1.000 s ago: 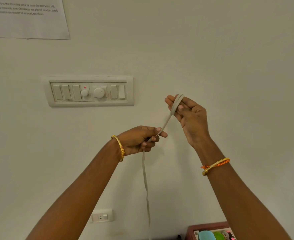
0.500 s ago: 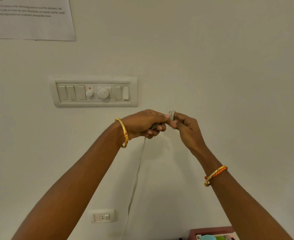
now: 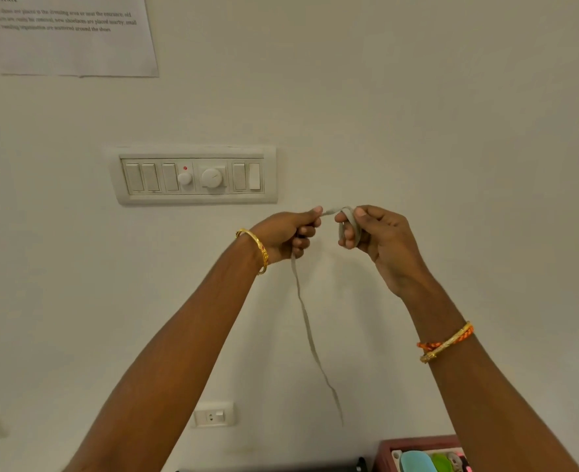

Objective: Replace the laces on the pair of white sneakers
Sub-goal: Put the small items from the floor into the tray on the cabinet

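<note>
Grey lace [image 3: 304, 321] against an off-white wall [image 3: 417, 114]. White switch plate [image 3: 196, 175] with one red dot [image 3: 185, 168]. White paper [image 3: 70, 39] printed in black. Left wrist: gold bangle [image 3: 259, 248]. Right wrist: gold bangle twisted with orange thread [image 3: 446, 342]. White socket [image 3: 213, 415]. Maroon tray [image 3: 414, 444] holding light-blue and green items.

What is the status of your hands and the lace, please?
Left hand pinching the lace, tail hanging. Right hand has it looped round the fingers. Nothing in the way; sneakers out of view.
</note>
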`<state>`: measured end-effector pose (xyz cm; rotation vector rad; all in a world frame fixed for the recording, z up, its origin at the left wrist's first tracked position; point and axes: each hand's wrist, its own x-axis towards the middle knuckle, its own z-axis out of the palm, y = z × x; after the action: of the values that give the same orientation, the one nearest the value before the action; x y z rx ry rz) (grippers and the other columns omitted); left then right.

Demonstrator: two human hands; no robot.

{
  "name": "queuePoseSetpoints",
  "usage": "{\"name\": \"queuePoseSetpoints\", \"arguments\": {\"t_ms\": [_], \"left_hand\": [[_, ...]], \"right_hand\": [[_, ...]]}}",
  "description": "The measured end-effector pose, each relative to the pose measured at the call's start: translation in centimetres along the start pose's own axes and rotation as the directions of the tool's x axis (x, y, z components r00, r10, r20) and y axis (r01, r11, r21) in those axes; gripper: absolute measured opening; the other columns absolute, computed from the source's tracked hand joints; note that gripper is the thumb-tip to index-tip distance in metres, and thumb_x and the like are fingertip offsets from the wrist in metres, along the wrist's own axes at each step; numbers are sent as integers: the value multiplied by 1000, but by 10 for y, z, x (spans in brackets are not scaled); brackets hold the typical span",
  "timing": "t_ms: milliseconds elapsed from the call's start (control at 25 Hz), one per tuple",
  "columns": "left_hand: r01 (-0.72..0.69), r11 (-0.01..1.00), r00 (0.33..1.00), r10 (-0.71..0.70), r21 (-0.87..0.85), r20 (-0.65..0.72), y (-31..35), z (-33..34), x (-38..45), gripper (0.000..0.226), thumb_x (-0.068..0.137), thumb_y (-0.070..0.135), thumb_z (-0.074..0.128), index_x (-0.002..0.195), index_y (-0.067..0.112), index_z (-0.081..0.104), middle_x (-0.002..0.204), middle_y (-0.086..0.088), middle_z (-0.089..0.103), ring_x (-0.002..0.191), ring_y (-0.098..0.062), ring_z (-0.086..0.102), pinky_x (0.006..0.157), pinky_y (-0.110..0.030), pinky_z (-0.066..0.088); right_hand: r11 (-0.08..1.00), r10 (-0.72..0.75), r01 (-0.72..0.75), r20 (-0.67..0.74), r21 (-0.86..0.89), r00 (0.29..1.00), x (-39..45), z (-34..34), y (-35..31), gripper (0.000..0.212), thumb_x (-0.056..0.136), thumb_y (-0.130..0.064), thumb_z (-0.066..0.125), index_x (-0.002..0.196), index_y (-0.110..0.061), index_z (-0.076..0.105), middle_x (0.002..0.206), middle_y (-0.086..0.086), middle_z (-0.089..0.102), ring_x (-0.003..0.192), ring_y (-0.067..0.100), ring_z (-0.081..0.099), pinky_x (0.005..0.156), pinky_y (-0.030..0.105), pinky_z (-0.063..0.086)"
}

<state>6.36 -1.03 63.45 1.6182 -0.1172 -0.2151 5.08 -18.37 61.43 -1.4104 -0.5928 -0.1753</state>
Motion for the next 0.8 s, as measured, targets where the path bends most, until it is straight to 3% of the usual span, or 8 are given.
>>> {"name": "queuePoseSetpoints", "arguments": {"t_ms": [240, 440, 560, 680, 800], "left_hand": [[52, 997, 972, -38, -55, 232, -31, 8, -9, 33, 98, 39, 40, 73, 18, 47, 52, 8, 29, 42, -4, 25, 45, -18, 24], [1, 1000, 949, -10, 30, 315, -29, 20, -25, 40, 101, 34, 31, 69, 16, 46, 52, 6, 33, 44, -6, 29, 48, -19, 28], [-130, 963, 942, 47, 234, 332, -21, 25, -36, 38, 102, 33, 32, 73, 15, 49, 53, 6, 32, 43, -6, 28, 47, -18, 27], [-271, 845, 941, 133, 461, 310, -6, 30, -44, 34, 101, 30, 35, 76, 15, 52, 56, 5, 37, 42, -4, 31, 45, -14, 30], [-349, 761, 935, 249, 546, 251, 12, 29, -47, 30, 100, 28, 39, 78, 15, 55, 61, 4, 42, 47, -6, 33, 44, -12, 32]], "right_hand": [[974, 62, -33, -124, 224, 990, -1, 9, -19, 25, 99, -12, 42, 100, -2, 65, 76, 1, 71, 72, 13, 68, 74, 25, 56], [894, 78, 34, -231, 446, 970, 7, 12, -21, 26, 101, -2, 34, 107, 3, 58, 102, 15, 70, 96, 24, 69, 88, 31, 55], [943, 67, 42, -313, 329, 947, 10, 13, -17, 26, 100, 0, 35, 101, -2, 61, 108, 15, 67, 100, 23, 68, 90, 29, 54], [986, 65, -13, -308, 167, 949, 5, 11, -11, 32, 99, 0, 35, 92, -11, 64, 102, 9, 69, 98, 19, 68, 91, 28, 53], [997, 79, -78, -299, 17, 951, -1, 6, -5, 31, 98, 0, 37, 92, -12, 65, 95, 4, 71, 91, 15, 69, 84, 25, 54]]}}
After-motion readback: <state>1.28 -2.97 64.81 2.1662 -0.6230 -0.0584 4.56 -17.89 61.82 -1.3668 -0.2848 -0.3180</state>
